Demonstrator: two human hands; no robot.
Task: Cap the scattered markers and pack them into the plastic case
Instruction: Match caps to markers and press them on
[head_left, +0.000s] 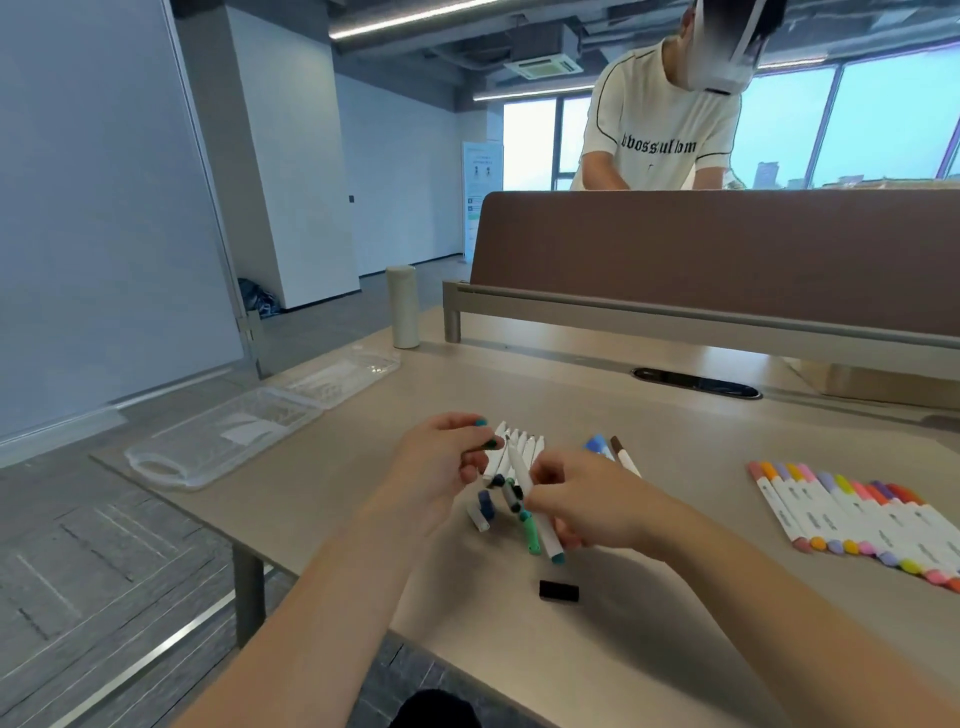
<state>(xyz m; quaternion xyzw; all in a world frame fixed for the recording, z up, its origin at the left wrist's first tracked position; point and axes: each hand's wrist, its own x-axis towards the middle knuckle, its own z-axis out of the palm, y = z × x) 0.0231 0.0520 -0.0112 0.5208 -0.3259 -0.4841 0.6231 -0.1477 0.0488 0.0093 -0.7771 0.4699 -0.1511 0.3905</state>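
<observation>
Bare left forearm (332, 597), bare right forearm (753, 597), left grip (441, 462) and right grip (587, 499) both bare

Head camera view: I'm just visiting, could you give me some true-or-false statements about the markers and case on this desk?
1. The right hand grips a white-barrelled marker with a teal end. True.
2. The clear plastic case is closed. False: it lies open, lid folded back.
3. The row of pastel-capped markers lies left of both hands. False: it lies to their right.
4. The left hand pinches a small dark cap. True.
</observation>
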